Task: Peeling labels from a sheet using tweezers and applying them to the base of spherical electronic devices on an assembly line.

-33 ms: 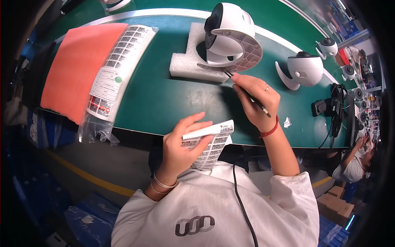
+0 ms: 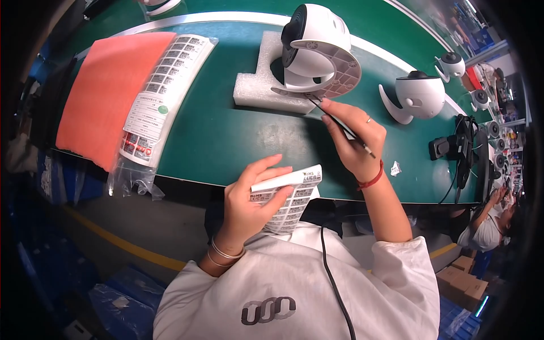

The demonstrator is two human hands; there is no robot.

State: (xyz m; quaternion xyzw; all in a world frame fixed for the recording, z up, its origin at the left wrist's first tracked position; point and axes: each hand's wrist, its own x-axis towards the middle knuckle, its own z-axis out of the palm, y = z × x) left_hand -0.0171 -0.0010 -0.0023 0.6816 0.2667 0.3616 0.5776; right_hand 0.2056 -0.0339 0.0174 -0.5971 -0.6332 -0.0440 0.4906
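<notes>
My right hand (image 2: pixel 365 139) is closed around a pair of dark tweezers (image 2: pixel 341 125). The tweezer tips reach the lower edge of a white rounded device (image 2: pixel 333 29) with a black front, which lies tilted on a white foam block (image 2: pixel 255 90). The device's round base, patterned with grey, faces toward me. Near the table's front edge my left hand (image 2: pixel 246 201) grips a bent sheet of labels (image 2: pixel 289 211), thumb on one side and fingers behind. Whether a label sits between the tweezer tips is too small to tell.
At the left lie an orange sheet (image 2: pixel 113 85) and a bagged stack of label sheets (image 2: pixel 170 85). Another white device (image 2: pixel 422 96) stands at the right, beside black cabled gear (image 2: pixel 447 148). A small label scrap (image 2: pixel 395 168) lies near the front edge. A co-worker (image 2: pixel 487 229) sits far right.
My right hand and the tweezers have shifted very slightly, the tweezers' rear end moving a little right. My left hand and the label sheet look unmoved.
</notes>
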